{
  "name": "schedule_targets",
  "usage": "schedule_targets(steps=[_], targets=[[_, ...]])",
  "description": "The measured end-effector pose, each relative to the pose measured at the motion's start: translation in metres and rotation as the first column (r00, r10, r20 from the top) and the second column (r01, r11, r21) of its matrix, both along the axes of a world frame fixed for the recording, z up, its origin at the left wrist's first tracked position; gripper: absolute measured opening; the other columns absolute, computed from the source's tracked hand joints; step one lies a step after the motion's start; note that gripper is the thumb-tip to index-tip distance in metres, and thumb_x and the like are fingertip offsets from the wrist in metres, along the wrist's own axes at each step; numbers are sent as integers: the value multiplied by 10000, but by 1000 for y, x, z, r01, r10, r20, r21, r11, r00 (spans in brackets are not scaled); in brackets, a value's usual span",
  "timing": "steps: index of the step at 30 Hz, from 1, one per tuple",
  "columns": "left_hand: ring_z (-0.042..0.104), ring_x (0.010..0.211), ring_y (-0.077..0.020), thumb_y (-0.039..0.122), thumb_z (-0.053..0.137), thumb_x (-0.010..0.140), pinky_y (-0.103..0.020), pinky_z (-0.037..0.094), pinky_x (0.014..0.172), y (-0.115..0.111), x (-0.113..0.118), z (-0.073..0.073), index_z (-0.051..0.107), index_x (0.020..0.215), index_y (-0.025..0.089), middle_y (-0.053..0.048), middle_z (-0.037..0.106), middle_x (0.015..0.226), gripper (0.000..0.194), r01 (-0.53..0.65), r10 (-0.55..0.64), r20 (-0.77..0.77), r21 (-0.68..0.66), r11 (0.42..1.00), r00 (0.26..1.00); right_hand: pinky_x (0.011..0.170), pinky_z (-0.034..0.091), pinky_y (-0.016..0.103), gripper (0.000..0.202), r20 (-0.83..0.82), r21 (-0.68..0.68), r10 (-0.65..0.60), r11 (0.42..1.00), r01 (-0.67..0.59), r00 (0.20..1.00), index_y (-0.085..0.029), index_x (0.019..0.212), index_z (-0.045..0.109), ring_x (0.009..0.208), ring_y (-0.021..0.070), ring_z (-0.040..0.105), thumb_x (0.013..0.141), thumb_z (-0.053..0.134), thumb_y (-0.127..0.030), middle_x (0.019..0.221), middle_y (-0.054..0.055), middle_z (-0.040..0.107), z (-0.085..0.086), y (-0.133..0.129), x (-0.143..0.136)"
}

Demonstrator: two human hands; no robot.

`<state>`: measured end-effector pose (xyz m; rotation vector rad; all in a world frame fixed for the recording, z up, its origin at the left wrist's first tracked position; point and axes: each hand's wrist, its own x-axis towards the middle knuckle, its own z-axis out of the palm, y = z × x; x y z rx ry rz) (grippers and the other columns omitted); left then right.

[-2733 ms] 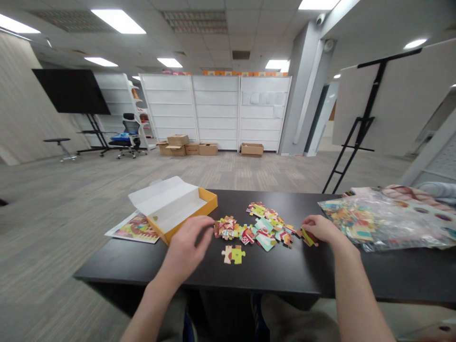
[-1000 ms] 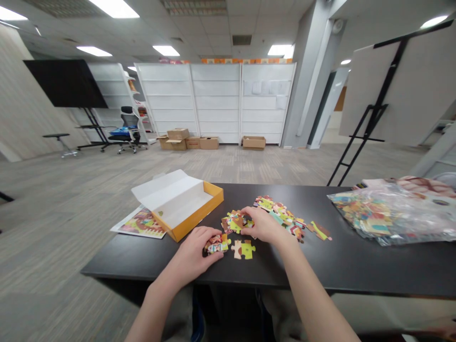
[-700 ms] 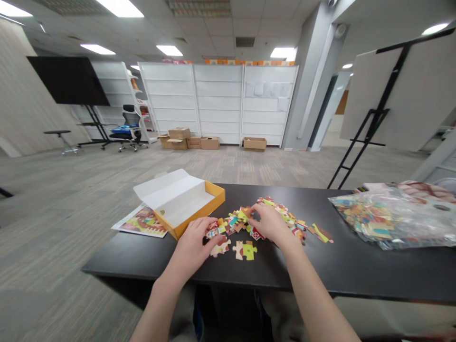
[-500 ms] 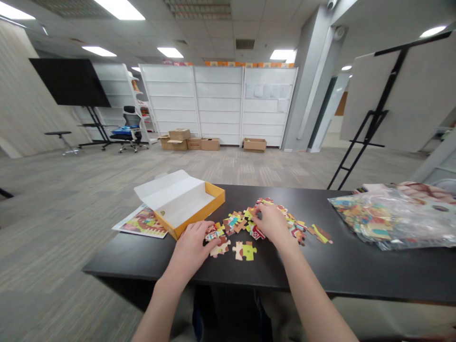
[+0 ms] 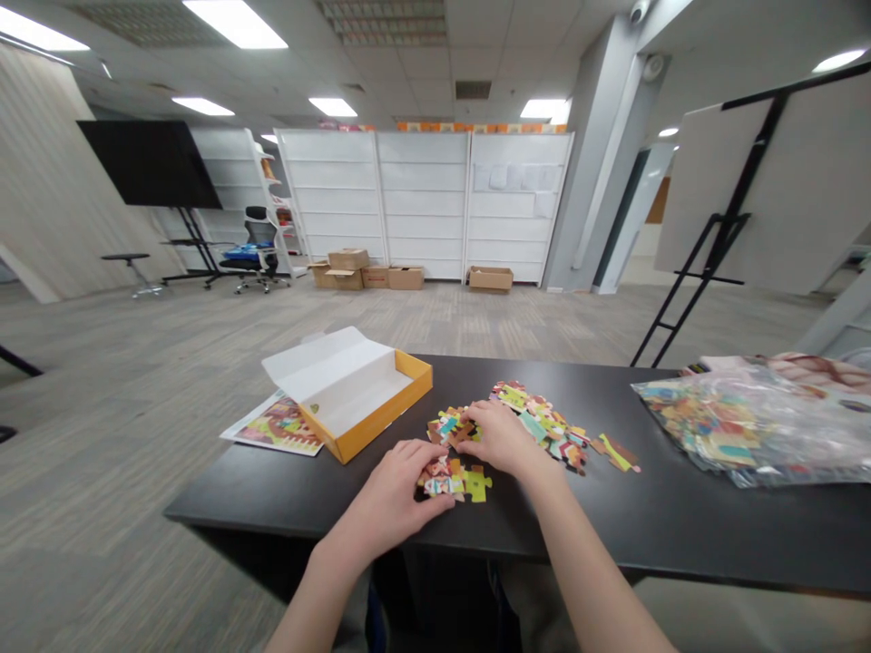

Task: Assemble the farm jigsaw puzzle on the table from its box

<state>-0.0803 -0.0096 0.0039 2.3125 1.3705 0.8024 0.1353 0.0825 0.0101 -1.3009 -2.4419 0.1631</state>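
Observation:
My left hand [image 5: 395, 494] curls its fingers and thumb around a small bunch of colourful jigsaw puzzle pieces [image 5: 437, 478] near the table's front edge. A lime-green puzzle piece [image 5: 478, 483] lies just right of that bunch. My right hand [image 5: 502, 438] reaches down over the loose pieces, its fingertips closed on a brown puzzle piece [image 5: 464, 435], partly hidden by the fingers. Behind and right of this hand spreads a heap of mixed puzzle pieces [image 5: 544, 419]. A brown and yellow-green piece [image 5: 618, 452] lies at the heap's right end.
An opened yellow box [image 5: 387, 413] with a white inside stands on the black table [image 5: 653, 521] at left, partly over a printed picture sheet [image 5: 276, 424]. To the right lies a clear plastic bag [image 5: 741, 422] of puzzle pieces. Shelving and cartons stand across the room.
My left hand has shifted right and nearer with its pieces, covering where a pale piece lay beside the green one. My right hand has moved left and nearer, off the heap. The view has shifted slightly.

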Motion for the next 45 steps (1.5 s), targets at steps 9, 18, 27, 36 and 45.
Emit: schedule_targets(steps=[9,18,27,36,45], targets=[[596,1142,-287,419,791,800,-431,461,980,7,27,5,629,1197,262,-60,675,1202,456,6,-6,-70,0,1000,998,827,454,323,169,-65,1,-30,1000,30,997,-198,933,706,936,235,651,798,762,-282,953,63,723,-3,3,5],[616,1104,-243,283,616,930,-374,476,970,45,15,-3,664,1106,234,-63,676,1156,190,-137,139,-32,59,989,990,843,465,341,137,-247,74,-123,987,145,961,-218,909,679,949,233,652,836,732,-321,973,50,726,17,4,43],[660,998,-239,307,666,883,-362,510,880,53,19,-3,643,1138,213,-59,707,1051,273,-190,194,-73,59,980,978,833,455,323,119,-250,52,-102,992,118,963,-212,891,679,923,215,648,853,719,-317,951,50,708,25,-3,41],[674,985,-247,360,659,868,-359,530,856,31,-4,5,611,1083,218,-61,657,1081,262,-496,499,-15,73,865,867,766,449,302,149,-230,-5,-106,994,108,967,-209,817,679,846,193,625,831,742,-343,872,31,692,24,0,51],[653,1038,-269,263,552,937,-375,510,894,25,-6,1,593,1126,173,-109,646,1105,213,-514,516,-185,60,855,837,666,455,265,168,-312,-309,-46,949,-56,949,-202,785,705,737,165,635,750,782,-348,771,5,710,44,-21,45]])
